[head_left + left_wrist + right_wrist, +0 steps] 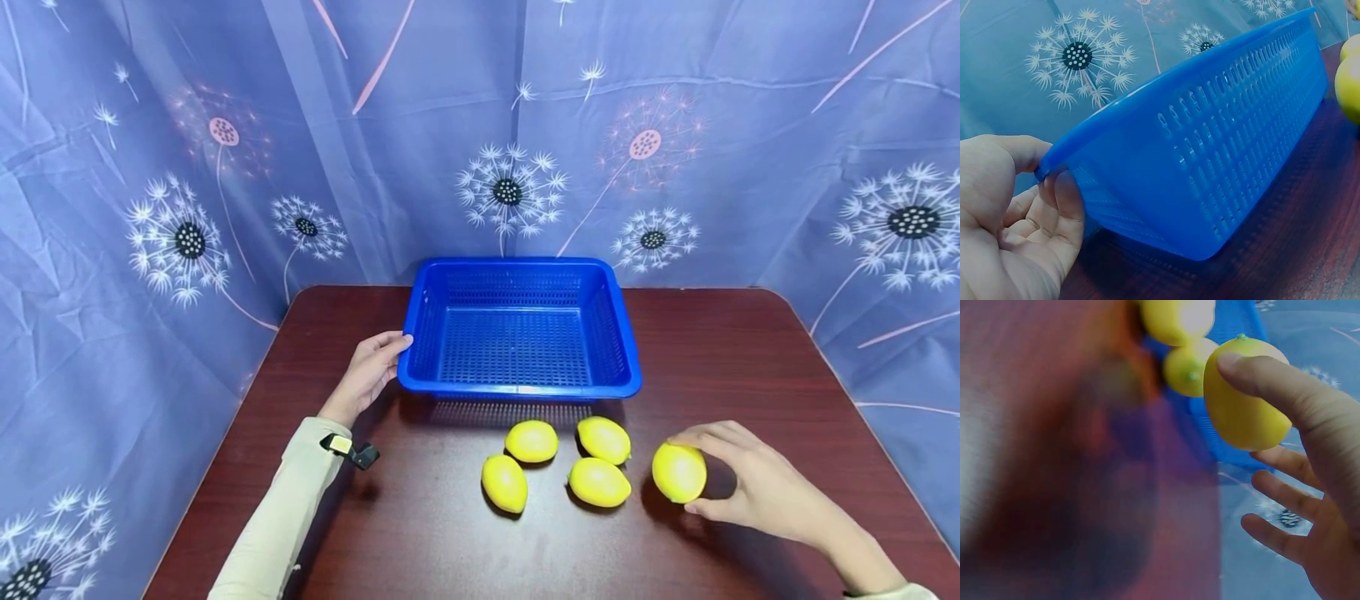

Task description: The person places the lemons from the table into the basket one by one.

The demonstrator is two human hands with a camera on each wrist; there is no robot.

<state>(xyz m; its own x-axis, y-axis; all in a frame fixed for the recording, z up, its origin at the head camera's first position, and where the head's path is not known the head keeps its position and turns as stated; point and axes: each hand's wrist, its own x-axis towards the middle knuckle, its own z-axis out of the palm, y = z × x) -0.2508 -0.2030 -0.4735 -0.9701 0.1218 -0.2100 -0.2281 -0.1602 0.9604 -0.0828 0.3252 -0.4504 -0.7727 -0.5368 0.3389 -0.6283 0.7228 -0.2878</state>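
Observation:
A blue plastic basket point(517, 389) with perforated walls stands at the table's back, nothing inside it. My left hand point(367, 375) pinches its left rim, thumb on top and fingers beneath, as the left wrist view shows of the hand point(1019, 219) and the basket point(1210, 137). At the right, my right hand point(765, 487) holds a yellow lemon point(678, 472) between thumb and fingers. In the right wrist view the thumb lies across the lemon point(1244, 409), and the other fingers of the hand point(1316, 487) are spread.
Several more lemons lie on the table in front of the basket, among them one at the left point(505, 483) and one at the right point(600, 482). The dark red table point(420, 533) is bordered by a blue curtain point(420, 167) with dandelion prints.

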